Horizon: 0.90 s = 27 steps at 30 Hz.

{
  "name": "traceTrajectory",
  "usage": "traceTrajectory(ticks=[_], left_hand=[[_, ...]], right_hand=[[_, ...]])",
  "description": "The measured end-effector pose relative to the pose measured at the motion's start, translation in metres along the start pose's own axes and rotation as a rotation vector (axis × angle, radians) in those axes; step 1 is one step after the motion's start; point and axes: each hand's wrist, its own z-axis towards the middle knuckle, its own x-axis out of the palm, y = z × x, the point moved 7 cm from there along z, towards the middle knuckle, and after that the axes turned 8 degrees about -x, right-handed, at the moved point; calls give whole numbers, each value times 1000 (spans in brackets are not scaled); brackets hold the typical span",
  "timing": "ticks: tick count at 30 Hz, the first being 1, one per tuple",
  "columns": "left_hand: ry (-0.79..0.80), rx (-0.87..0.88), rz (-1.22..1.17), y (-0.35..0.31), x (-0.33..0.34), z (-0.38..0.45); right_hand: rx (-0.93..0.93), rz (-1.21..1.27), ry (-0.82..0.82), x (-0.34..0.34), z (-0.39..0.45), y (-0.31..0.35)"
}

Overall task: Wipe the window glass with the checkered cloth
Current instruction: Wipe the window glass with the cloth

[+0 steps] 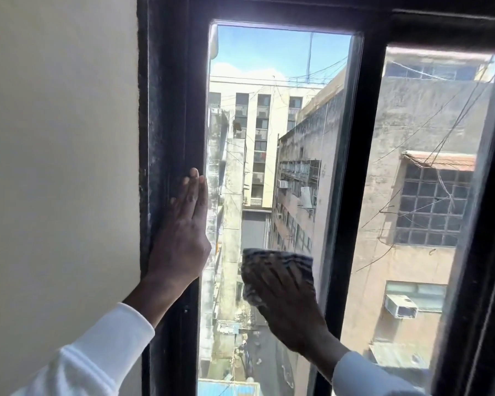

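Note:
The window glass (272, 115) is a tall narrow pane in a black frame (172, 110), showing sky and buildings outside. My right hand (292, 307) presses the checkered cloth (280, 260) flat against the lower part of this pane; the cloth is blurred and sticks out above and left of my fingers. My left hand (183, 232) lies flat with fingers together on the left upright of the frame, fingertips at the glass edge, holding nothing.
A cream wall (60, 167) fills the left side. A black centre post (355, 167) separates the wiped pane from a second pane (429, 138) on the right. Both of my arms wear white sleeves (103, 350).

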Motion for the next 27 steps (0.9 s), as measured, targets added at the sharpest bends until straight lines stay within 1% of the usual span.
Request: traceTrajectory(ticks=[1,2,3,4,6,7,8,9,10,12,13,14,15,16,17,20,22,23,24,25,27], left_hand=[[3,1,-1,0,0,0],[3,-1,-2,-1,-1,0],[-2,-4,-1,-1,-1,1],[-3,-6,3,-1,-2,1],[-2,-1,8,-3,-2,0],[-2,1,4,-3,-3,0],[-1,-1,-4,-3,-3,0],[0,-2,-11,-4,-3,-1],[-4,-2,-16,-4,-4,-2],[-3,1,-24,-4,-5,-1],[7,4,-27,-4,-5,-1],[15,7,-30,-5,-5,0],[18,6,-34,-5,-5,0],[21,2,-42,-5,-6,0],[26,-1,-53,-5,-6,0],[30,9,-49,-4,-6,-1],[30,22,-37,-3,-6,0],[30,19,-37,-3,-6,0],[27,13,-40,-2,-5,0],[21,6,-45,-2,-5,1],[11,8,-56,-2,-5,1]], right_hand=[[-168,-20,48,2,-6,9],[-245,-30,65,-2,-4,4],[-229,-34,43,-7,5,-10],[-88,-18,-4,-17,18,-32],[376,30,-131,-34,36,-80],[570,68,-174,-35,39,-86],[660,111,-174,-31,39,-77],[616,143,-131,-21,36,-53],[397,175,-65,-8,29,-18],[-210,207,76,15,-8,48],[-381,195,131,21,-25,55],[-446,156,139,19,-28,51],[-423,116,108,13,-19,41],[-327,108,68,5,-1,29],[-197,107,3,-6,22,14],[275,100,-282,-54,96,-51],[521,70,-381,-73,131,-82],[580,68,-397,-75,138,-82],[546,69,-391,-70,139,-68],[416,92,-341,-58,133,-44],[-50,126,-141,-26,92,18]])
